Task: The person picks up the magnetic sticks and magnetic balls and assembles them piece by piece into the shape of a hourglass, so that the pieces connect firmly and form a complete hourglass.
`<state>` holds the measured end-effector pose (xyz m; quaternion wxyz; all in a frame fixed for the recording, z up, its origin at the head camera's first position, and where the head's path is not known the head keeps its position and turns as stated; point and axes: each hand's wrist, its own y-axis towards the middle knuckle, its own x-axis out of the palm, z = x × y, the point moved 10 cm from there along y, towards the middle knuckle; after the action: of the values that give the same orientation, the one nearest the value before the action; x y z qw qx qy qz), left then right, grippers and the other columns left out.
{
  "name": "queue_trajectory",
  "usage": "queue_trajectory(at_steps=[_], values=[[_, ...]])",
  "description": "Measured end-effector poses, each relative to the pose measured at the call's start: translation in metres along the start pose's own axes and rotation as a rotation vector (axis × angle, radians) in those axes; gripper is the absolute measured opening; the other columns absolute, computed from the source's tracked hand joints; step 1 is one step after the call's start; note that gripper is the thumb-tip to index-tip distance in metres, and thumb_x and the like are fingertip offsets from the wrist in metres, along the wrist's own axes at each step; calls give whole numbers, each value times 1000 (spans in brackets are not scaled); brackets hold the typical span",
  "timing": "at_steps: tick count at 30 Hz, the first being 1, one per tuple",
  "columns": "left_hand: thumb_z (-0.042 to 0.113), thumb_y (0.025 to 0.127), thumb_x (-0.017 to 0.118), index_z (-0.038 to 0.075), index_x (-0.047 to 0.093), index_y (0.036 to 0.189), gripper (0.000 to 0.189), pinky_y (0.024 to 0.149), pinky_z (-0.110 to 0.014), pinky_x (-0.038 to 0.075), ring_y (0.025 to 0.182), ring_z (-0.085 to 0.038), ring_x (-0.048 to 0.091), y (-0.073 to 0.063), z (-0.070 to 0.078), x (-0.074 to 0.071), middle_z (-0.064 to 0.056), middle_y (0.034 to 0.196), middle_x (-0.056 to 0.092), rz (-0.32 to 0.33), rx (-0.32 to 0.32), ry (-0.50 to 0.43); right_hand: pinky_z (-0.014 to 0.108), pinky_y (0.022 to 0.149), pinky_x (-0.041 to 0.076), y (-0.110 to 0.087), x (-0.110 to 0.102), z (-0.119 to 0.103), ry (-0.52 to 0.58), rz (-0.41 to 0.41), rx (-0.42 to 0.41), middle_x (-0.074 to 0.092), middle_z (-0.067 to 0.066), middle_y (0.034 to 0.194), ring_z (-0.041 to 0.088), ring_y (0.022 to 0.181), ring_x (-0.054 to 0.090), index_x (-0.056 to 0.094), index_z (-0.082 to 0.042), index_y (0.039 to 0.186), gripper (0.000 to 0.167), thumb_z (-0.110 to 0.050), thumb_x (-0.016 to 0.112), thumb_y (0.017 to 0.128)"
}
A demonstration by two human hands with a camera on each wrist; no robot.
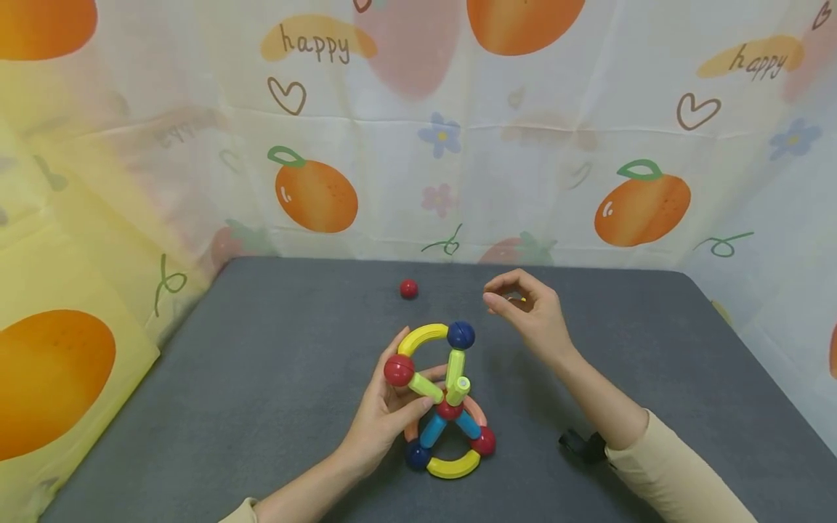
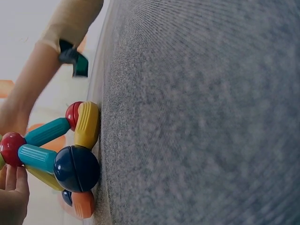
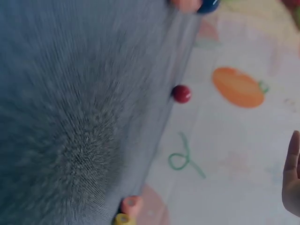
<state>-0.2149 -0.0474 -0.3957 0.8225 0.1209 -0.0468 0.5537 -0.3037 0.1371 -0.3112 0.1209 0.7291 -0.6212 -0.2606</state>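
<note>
In the head view my left hand point(image 1: 379, 421) grips a magnetic stick-and-ball construction point(image 1: 449, 409) around its middle. It has red and blue balls, straight light green and blue sticks, and curved yellow and pink pieces. One light green stick point(image 1: 460, 390) points up with a free end. In the left wrist view, a dark blue ball point(image 2: 77, 168) and a yellow curved piece point(image 2: 87, 125) sit at its base, close to the table. My right hand point(image 1: 532, 316) is above the table at the far right of the construction, thumb and fingers bent and apart, apparently holding nothing.
A loose red ball point(image 1: 408, 289) lies near the table's back edge. In the right wrist view, a pink piece point(image 3: 131, 205) and a yellow piece point(image 3: 123, 219) lie on the grey table point(image 1: 281, 349). A fruit-patterned cloth point(image 1: 386, 145) hangs behind the table.
</note>
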Motion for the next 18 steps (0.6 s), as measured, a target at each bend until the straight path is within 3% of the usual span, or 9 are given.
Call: queue_trajectory(at_steps=[4,8,12,18], values=[[4,95,62,26,8,159,86,85,-17,53,115,-6,68,0,0,0,-30,143,50,-10,11,-1,28,82,59,21,11,30,-109,-41,129,65,-1,107,9,93,64,64,-6,112,23,-21,67,95],[4,95,61,25,7,159,86,99,-20,51,115,-6,68,-1,1,0,-32,143,50,-22,24,-4,36,86,59,42,28,55,-147,-125,213,65,11,118,20,101,65,62,-7,120,33,-28,66,95],[5,95,62,26,7,159,86,102,-21,49,116,-6,67,-1,1,-1,-30,144,50,-20,8,-5,45,92,57,59,48,70,-199,-213,240,62,15,130,30,112,63,59,-7,127,41,-32,66,95],[6,95,62,25,6,159,87,102,-21,49,116,-6,67,0,0,-1,-30,144,50,-21,-3,-6,51,99,52,75,78,82,-325,-330,213,59,11,138,31,123,61,59,-13,131,42,-34,65,95]])
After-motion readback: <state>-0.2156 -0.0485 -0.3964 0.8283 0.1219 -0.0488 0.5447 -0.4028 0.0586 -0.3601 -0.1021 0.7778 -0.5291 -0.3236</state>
